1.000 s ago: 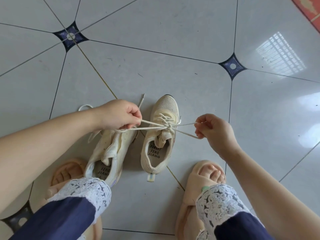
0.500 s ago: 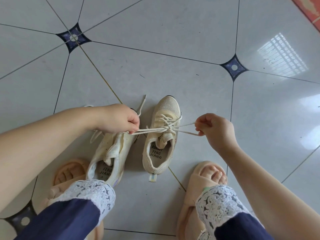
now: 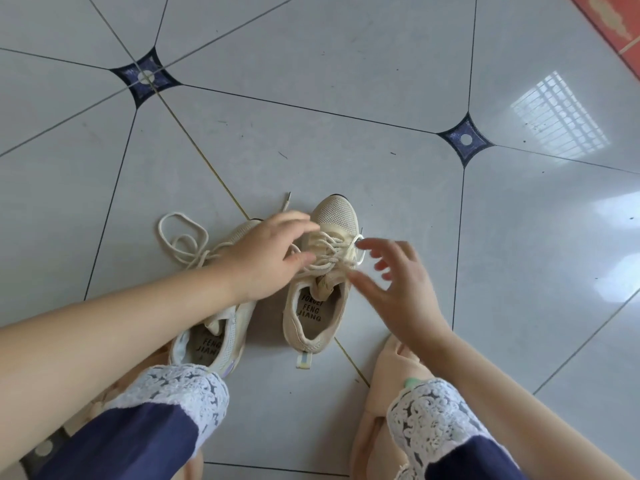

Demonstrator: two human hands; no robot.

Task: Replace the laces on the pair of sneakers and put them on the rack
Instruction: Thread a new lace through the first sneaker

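Observation:
Two beige sneakers stand on the tiled floor between my feet. The right sneaker carries a cream lace crossed over its tongue, with a small loop at its right side. My left hand hovers over that lace, fingers spread, its thumb touching the strands. To the right of the shoe my right hand is blurred, its fingers straight and apart, holding nothing. The left sneaker is partly hidden under my left forearm. A loose cream lace lies curled on the floor to its left.
My feet in peach slippers rest close behind the sneakers, with lace-trimmed navy trouser legs over them. The floor is grey tile with dark diamond insets. A red mat edge shows at the top right corner. No rack is in view.
Both hands have let go of the lace ends they were pulling taut sideways and moved in over the right sneaker. The lace now lies slack on the shoe.

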